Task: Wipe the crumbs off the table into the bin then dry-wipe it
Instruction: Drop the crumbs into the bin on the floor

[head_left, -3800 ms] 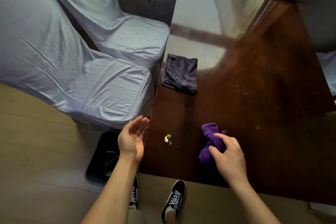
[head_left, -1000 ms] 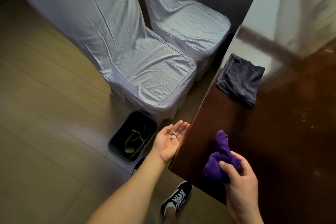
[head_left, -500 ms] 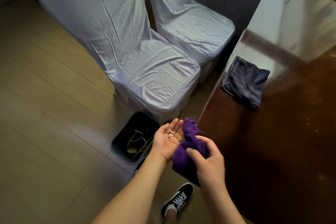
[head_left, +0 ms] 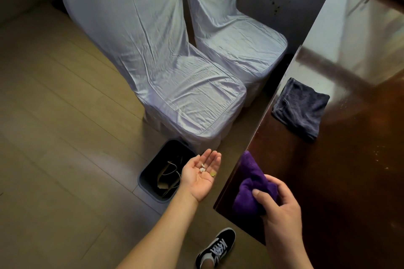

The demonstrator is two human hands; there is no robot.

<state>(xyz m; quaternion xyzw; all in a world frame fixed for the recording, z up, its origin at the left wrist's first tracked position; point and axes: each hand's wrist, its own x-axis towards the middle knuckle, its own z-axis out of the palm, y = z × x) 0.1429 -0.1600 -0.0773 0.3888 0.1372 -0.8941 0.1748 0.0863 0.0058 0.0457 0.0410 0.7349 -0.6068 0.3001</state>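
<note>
A wooden floor [head_left: 54, 137] fills the left side. Two chairs [head_left: 175, 85] draped in pale covers stand side by side at the top. Just below the nearer chair, a dark bin [head_left: 150, 172] sits on the floor with scraps inside. Beside it, the left hand [head_left: 202, 173] is spread flat, palm up, with a few small crumbs [head_left: 202, 168] resting on it, off the bench edge. To the right, the right hand [head_left: 278, 209] clenches a bunched purple cloth [head_left: 249, 183] at the near corner of the dark glossy bench [head_left: 349, 170]. Farther up the bench edge lies a folded grey cloth [head_left: 301, 108]. A black shoe [head_left: 216, 247] shows at the bottom.
</note>
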